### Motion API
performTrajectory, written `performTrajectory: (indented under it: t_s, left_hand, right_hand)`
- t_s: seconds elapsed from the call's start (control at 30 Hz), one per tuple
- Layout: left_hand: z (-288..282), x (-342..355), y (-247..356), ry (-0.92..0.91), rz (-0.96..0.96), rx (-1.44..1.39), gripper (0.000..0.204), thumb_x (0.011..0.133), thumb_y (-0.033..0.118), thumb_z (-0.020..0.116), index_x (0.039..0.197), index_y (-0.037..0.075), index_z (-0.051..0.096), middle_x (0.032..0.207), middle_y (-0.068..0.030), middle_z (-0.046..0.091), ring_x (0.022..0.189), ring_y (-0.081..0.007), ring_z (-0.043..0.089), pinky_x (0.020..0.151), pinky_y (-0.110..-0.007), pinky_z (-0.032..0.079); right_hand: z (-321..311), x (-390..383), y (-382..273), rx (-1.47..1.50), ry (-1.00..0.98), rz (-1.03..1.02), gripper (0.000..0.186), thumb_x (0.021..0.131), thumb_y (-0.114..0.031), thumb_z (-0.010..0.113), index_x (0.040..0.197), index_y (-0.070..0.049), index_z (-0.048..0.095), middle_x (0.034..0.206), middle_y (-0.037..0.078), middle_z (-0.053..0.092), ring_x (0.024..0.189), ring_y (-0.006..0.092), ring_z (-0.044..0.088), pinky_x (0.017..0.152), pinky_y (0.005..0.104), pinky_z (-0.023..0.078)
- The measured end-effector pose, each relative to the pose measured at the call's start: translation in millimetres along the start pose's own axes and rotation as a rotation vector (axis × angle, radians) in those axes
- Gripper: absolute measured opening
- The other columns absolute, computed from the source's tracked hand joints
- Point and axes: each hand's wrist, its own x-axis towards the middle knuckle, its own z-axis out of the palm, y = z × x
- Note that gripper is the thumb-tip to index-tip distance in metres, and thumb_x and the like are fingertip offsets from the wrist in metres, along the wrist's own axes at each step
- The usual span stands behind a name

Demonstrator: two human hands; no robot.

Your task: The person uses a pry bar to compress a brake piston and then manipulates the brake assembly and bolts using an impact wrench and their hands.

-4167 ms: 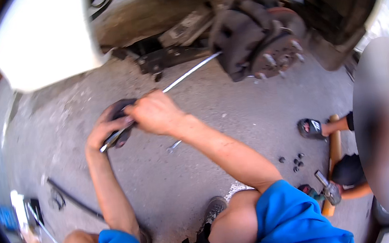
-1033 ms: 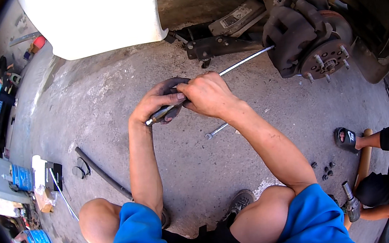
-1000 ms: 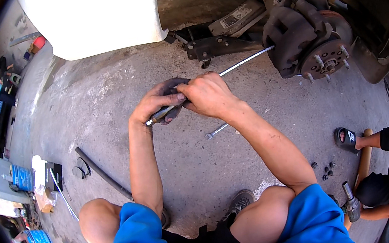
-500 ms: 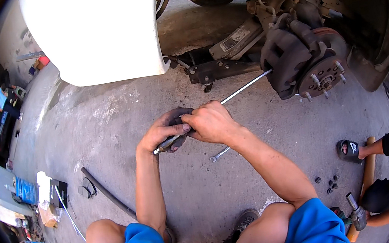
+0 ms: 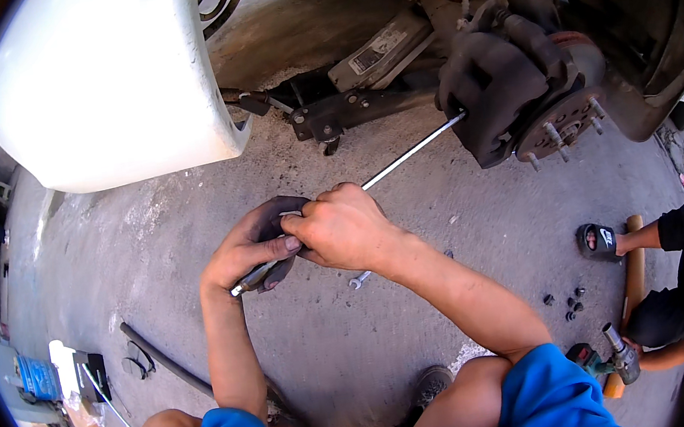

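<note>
My left hand [image 5: 251, 247], its fingers dark with grime, is closed round the handle end of a long metal bar [image 5: 412, 153]. My right hand [image 5: 342, 226] is closed on the same bar, just beside the left. The bar's far tip meets the dark brake caliper [image 5: 486, 91], which sits over the brake disc and its studded hub [image 5: 560, 133]. Whether the tip is inside the caliper or only touching it, I cannot tell. A silver butt end pokes out below my left palm. On the floor under my right wrist lies a spanner [image 5: 359, 280], partly hidden.
A floor jack [image 5: 372, 114] reaches under the vehicle beside a white body panel [image 5: 110, 88]. Several wheel nuts [image 5: 574, 304] lie at right, near another person's hand holding an impact wrench [image 5: 624, 358]. A black hose [image 5: 162, 358] and boxes [image 5: 84, 416] lie at left.
The view has shifted, so most of the scene sits further left. Both hands keep their hold on the bar, and its tip stays at the caliper.
</note>
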Motion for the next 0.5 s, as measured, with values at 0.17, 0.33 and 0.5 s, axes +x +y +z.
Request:
performTrajectory:
  t_s: [0.17, 0.33, 0.5]
  left_hand:
    - [-24.8, 17.2, 0.9, -0.072, -0.05, -0.043, 0.067, 0.076, 0.02, 0.076, 0.133, -0.002, 0.048, 0.116, -0.0112, 0.06, 0.108, -0.0195, 0.054, 0.096, -0.032, 0.042]
    - [-46.9, 44.6, -7.5, -0.119, -0.046, -0.05, 0.066, 0.076, 0.018, 0.075, 0.133, -0.002, 0.048, 0.107, -0.0105, 0.063, 0.092, -0.0168, 0.059, 0.078, -0.029, 0.048]
    - [-42.6, 57.0, -14.8, -0.117, -0.04, -0.157, 0.063, 0.079, 0.016, 0.073, 0.134, -0.001, 0.046, 0.095, -0.0096, 0.062, 0.066, -0.013, 0.057, 0.052, -0.025, 0.044]
  right_hand:
    - [9.0, 20.0, 6.6, -0.027, -0.04, 0.053, 0.021, 0.071, -0.026, 0.073, 0.083, -0.012, 0.064, 0.068, 0.009, 0.066, 0.069, 0.029, 0.068, 0.059, 0.0418, 0.053]
    - [12.4, 31.7, 22.9, -0.064, -0.041, 0.086, 0.019, 0.073, -0.027, 0.071, 0.085, -0.013, 0.065, 0.068, 0.009, 0.067, 0.07, 0.0291, 0.069, 0.061, 0.0424, 0.053]
    - [13.2, 33.0, 28.4, -0.088, -0.097, 0.121, 0.009, 0.076, -0.02, 0.066, 0.081, -0.013, 0.069, 0.073, 0.01, 0.07, 0.074, 0.0276, 0.07, 0.065, 0.0414, 0.053]
